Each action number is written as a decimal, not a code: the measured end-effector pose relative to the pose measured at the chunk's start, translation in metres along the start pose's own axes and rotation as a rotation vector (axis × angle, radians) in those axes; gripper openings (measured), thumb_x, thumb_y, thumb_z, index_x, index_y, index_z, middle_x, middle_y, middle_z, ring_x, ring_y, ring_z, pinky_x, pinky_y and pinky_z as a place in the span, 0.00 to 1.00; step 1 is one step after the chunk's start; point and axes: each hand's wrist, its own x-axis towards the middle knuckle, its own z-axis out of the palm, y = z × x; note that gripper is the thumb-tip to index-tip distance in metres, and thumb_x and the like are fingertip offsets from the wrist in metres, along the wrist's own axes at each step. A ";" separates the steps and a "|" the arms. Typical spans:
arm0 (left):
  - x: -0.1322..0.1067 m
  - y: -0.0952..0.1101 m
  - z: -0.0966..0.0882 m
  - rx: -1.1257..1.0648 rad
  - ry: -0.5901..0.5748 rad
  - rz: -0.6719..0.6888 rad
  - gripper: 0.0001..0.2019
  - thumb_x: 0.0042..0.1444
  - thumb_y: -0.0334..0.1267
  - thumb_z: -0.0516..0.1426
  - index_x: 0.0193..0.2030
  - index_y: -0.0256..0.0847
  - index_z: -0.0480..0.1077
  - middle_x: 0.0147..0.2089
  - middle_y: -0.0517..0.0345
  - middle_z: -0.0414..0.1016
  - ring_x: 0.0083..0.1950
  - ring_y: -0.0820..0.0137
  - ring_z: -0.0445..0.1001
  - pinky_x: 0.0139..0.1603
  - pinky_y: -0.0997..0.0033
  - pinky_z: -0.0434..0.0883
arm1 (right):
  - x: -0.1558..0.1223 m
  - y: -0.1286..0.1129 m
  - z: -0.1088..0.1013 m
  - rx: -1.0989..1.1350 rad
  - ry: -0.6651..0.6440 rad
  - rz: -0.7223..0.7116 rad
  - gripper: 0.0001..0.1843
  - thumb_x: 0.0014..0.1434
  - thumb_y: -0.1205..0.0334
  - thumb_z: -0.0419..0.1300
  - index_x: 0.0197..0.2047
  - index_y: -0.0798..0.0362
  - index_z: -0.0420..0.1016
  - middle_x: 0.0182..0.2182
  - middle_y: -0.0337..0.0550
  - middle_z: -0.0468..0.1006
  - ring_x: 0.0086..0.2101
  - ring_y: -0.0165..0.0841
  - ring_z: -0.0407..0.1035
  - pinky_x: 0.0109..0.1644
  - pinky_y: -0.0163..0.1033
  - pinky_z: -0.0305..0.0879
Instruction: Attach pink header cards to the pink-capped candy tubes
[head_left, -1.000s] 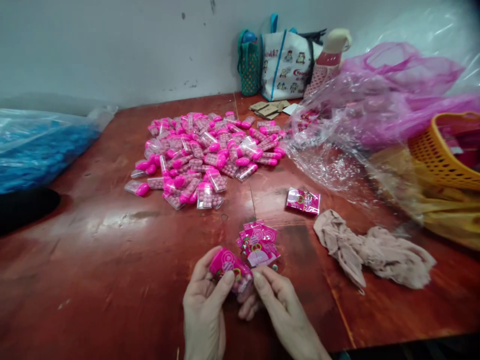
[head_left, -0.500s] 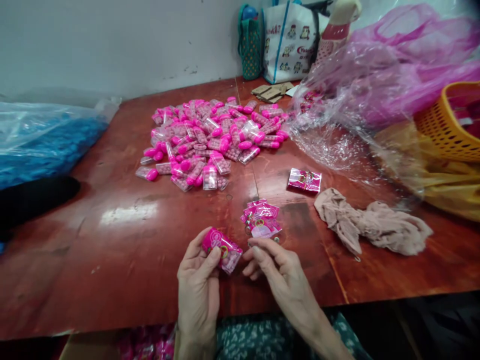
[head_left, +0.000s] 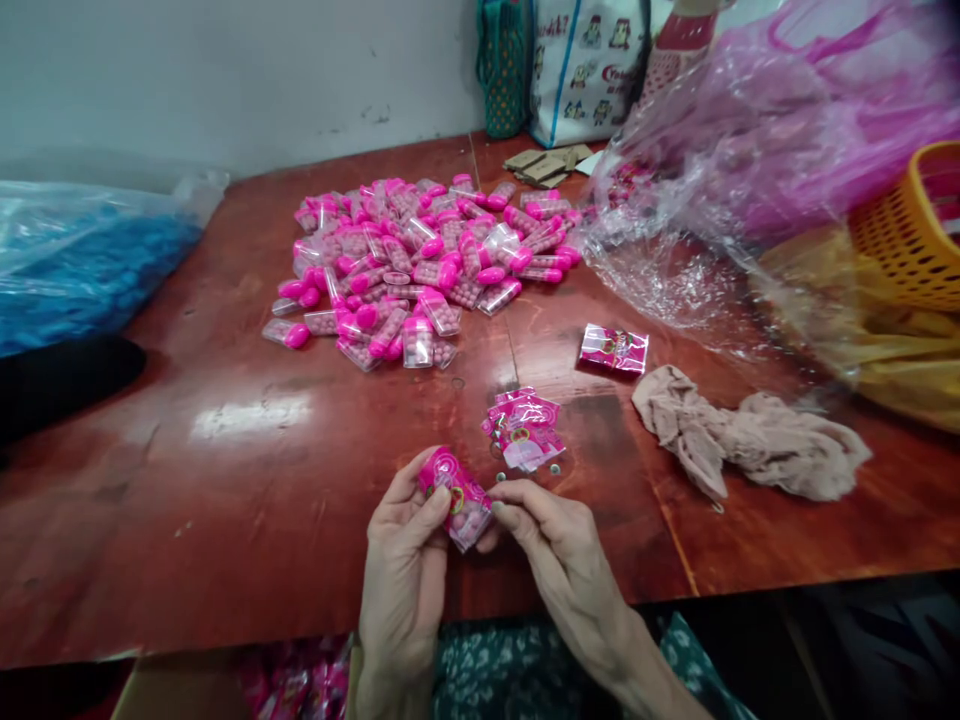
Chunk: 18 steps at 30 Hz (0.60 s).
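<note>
My left hand (head_left: pixel 409 545) is closed round a small clear candy container (head_left: pixel 469 522) in a shiny pink printed sleeve, the thumb lying across its front. Pale pink candies show through the lower end. At that container's right edge, my right hand (head_left: pixel 555 540) pinches with thumb and forefinger; the tips of its other fingers are partly hidden. Just beyond the hands lies a loose stack of flat pink printed sleeves (head_left: pixel 525 430), with a few tiny round bits beside it. Farther back is a heap of pink-capped candy containers (head_left: pixel 397 260).
A banded sleeve bundle (head_left: pixel 613 350) and a crumpled beige cloth (head_left: pixel 750 440) lie to the right. Behind them are clear and pink plastic bags (head_left: pixel 697 220) and a yellow basket (head_left: pixel 896 240). At left sits a bag of blue pieces (head_left: pixel 82 270). A wall and a printed tote (head_left: pixel 589 70) stand behind.
My right hand's fingertips have come up against the container's edge, where there was a gap before. The left hand and container have shifted slightly right. The view has tilted down a little.
</note>
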 end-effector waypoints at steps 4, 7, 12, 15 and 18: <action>0.001 0.000 0.003 0.007 0.032 -0.016 0.16 0.43 0.27 0.63 0.42 0.38 0.73 0.33 0.57 0.76 0.31 0.75 0.72 0.32 0.79 0.71 | -0.002 0.001 0.003 -0.128 0.097 -0.078 0.09 0.55 0.70 0.59 0.41 0.55 0.68 0.32 0.41 0.71 0.32 0.30 0.68 0.37 0.32 0.65; 0.001 0.000 0.005 0.002 0.021 -0.062 0.16 0.42 0.27 0.63 0.41 0.38 0.73 0.33 0.57 0.76 0.30 0.75 0.72 0.31 0.79 0.71 | -0.001 0.001 0.004 -0.178 0.177 -0.195 0.11 0.51 0.72 0.62 0.38 0.54 0.67 0.33 0.42 0.69 0.35 0.31 0.66 0.39 0.33 0.65; 0.002 0.000 0.006 -0.003 -0.015 -0.163 0.17 0.38 0.27 0.65 0.39 0.37 0.74 0.30 0.57 0.76 0.26 0.76 0.71 0.27 0.80 0.70 | -0.002 0.000 0.002 -0.194 0.174 -0.273 0.06 0.53 0.71 0.61 0.28 0.54 0.67 0.26 0.38 0.67 0.27 0.29 0.63 0.30 0.33 0.64; 0.003 0.000 0.007 -0.012 -0.030 -0.203 0.16 0.39 0.27 0.64 0.38 0.37 0.75 0.31 0.56 0.76 0.27 0.74 0.72 0.28 0.79 0.70 | -0.005 0.000 0.001 -0.241 0.196 -0.338 0.08 0.54 0.73 0.59 0.25 0.54 0.68 0.23 0.38 0.66 0.26 0.28 0.64 0.29 0.32 0.64; 0.005 0.000 0.007 -0.028 -0.049 -0.202 0.16 0.38 0.26 0.64 0.38 0.37 0.75 0.31 0.56 0.77 0.28 0.75 0.73 0.29 0.79 0.71 | -0.005 -0.002 -0.002 -0.306 0.243 -0.358 0.04 0.54 0.73 0.59 0.34 0.55 0.71 0.29 0.42 0.70 0.31 0.30 0.66 0.35 0.33 0.67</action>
